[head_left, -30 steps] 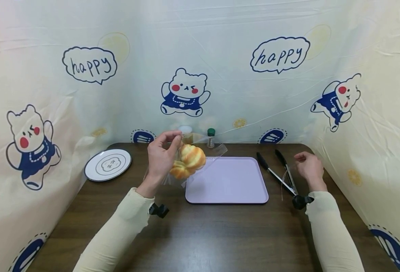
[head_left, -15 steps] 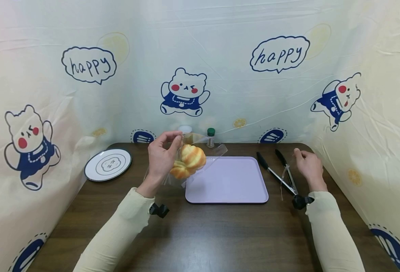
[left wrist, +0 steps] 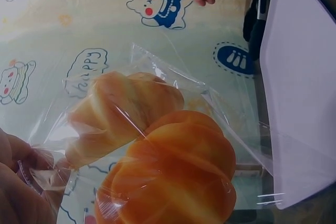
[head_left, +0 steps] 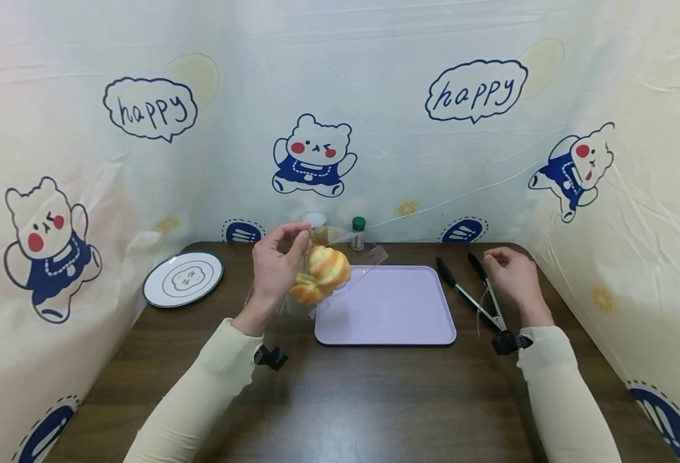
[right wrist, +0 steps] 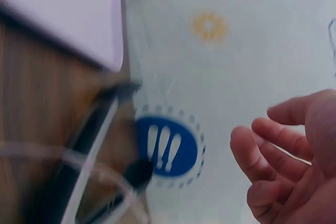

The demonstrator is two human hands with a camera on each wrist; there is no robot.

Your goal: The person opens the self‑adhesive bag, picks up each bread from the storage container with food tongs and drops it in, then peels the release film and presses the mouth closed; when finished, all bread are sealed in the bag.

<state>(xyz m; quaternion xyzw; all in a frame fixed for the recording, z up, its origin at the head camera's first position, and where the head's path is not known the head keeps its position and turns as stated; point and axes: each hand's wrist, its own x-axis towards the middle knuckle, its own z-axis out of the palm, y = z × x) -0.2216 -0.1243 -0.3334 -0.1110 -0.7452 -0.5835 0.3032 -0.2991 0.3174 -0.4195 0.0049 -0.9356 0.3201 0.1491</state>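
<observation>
Up over the left part of the lilac tray (head_left: 386, 308), my left hand (head_left: 274, 263) pinches a clear plastic bag (left wrist: 152, 61) between thumb and fingers. Two golden bread rolls (head_left: 327, 267) sit inside the bag, seen close up in the left wrist view. My right hand (head_left: 512, 273) is raised near the tongs (head_left: 472, 297), its fingers loosely curled. In the right wrist view its thumb stands apart from the fingers, with nothing between them. A thin clear strip (head_left: 479, 315) hangs in front of the tongs, left of the right wrist.
A white plate (head_left: 163, 292) with a dark rim lies at the back left of the brown table (head_left: 340, 405). Along the back edge stand a green-capped shaker (head_left: 358, 233) and a white-lidded jar (head_left: 315, 220), the jar partly behind the bag. A printed cloth (head_left: 398, 161) encloses the table.
My right hand has moved a little left and up toward the tongs, and its fingers have turned. The left hand, the bag and the rolls have hardly moved.
</observation>
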